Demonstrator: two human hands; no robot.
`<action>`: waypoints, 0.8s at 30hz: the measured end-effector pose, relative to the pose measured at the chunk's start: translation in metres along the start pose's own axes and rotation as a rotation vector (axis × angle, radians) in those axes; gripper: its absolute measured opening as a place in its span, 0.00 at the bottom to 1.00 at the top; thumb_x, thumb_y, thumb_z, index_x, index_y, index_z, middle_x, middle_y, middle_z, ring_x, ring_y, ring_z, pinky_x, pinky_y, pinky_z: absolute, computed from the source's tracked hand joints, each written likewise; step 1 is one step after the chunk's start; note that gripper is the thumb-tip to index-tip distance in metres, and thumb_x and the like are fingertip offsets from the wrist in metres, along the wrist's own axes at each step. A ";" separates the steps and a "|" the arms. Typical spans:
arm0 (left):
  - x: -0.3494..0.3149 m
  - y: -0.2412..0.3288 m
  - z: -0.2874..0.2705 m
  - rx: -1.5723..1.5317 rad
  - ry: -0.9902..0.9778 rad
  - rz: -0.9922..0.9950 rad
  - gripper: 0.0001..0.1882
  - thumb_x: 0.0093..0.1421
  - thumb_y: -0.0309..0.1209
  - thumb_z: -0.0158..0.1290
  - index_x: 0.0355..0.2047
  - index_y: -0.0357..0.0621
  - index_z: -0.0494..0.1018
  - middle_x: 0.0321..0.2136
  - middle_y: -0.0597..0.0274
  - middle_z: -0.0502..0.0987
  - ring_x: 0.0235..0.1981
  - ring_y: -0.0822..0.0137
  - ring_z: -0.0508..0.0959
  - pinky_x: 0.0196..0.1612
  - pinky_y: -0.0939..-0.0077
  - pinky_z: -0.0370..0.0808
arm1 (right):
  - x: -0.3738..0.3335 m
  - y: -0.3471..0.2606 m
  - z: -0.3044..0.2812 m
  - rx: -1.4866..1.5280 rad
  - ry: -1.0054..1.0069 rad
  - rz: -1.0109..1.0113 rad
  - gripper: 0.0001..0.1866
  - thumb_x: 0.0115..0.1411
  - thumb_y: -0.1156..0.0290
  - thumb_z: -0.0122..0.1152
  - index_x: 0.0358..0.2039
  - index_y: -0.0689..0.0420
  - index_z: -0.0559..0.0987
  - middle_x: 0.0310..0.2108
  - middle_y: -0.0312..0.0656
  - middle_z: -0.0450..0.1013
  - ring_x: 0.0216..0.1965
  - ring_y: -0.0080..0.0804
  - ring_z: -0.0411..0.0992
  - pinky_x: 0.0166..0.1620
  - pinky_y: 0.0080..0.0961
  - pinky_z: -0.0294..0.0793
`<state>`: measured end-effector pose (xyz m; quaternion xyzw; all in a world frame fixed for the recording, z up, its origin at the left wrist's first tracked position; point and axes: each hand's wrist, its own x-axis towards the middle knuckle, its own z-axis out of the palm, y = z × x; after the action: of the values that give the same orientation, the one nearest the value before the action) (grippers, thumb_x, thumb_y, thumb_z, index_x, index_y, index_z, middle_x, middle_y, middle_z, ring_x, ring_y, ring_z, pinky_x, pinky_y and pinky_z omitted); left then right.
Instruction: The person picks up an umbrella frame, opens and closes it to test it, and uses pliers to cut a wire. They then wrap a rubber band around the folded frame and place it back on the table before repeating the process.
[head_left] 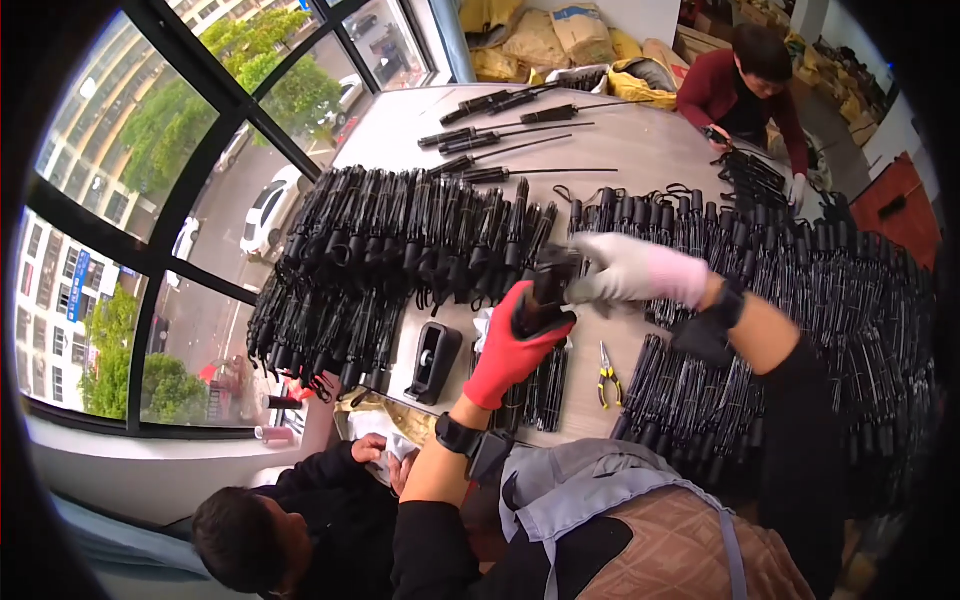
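My left hand point(515, 345), in a red glove with a black palm, is wrapped round a dark bundle that looks like a folded black umbrella frame point(553, 272). From the right, my right hand point(635, 272) in a white and pink glove closes its fingers on the same frame, slightly blurred. Left of my hands lies a thick pile of folded umbrella frames point(400, 235) with black handles and wrist straps. Below my left hand, more frames point(545, 390) lie on the table. Yellow-handled pliers point(608, 378) rest nearby, and a black tape dispenser point(434, 362) stands left of my wrist.
Rows of umbrella frames point(800, 310) cover the table's right side. Several extended frames point(510, 135) lie on the far tabletop point(400, 125). One person point(750, 100) works at the far right, another point(290, 530) at the near left, holding white material. Windows point(160, 240) line the left.
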<state>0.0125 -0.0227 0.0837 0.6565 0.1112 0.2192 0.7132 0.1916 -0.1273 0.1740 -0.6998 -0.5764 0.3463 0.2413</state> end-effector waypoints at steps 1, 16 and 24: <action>0.004 -0.005 -0.005 -0.015 -0.006 -0.005 0.17 0.53 0.27 0.62 0.41 0.40 0.69 0.28 0.71 0.73 0.26 0.76 0.72 0.30 0.80 0.71 | 0.008 0.020 0.020 0.386 -0.099 0.131 0.23 0.61 0.57 0.60 0.50 0.60 0.71 0.25 0.39 0.77 0.18 0.24 0.73 0.21 0.21 0.70; -0.015 -0.143 -0.323 1.550 0.216 -0.717 0.23 0.42 0.33 0.63 0.40 0.47 0.73 0.38 0.47 0.73 0.40 0.51 0.77 0.42 0.59 0.74 | 0.129 0.350 0.127 -0.352 0.506 0.702 0.32 0.59 0.57 0.57 0.55 0.69 0.64 0.40 0.64 0.75 0.44 0.59 0.74 0.47 0.44 0.72; -0.013 -0.185 -0.434 1.759 0.348 -0.919 0.37 0.50 0.48 0.56 0.60 0.51 0.64 0.55 0.53 0.69 0.58 0.52 0.67 0.52 0.46 0.64 | 0.176 0.330 0.138 -0.172 0.445 0.988 0.33 0.56 0.61 0.57 0.57 0.67 0.61 0.41 0.61 0.75 0.46 0.55 0.73 0.50 0.42 0.70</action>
<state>-0.1613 0.3490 -0.1495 0.8020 0.5785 -0.1443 -0.0356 0.3140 -0.0371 -0.1938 -0.9606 -0.1406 0.2138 0.1081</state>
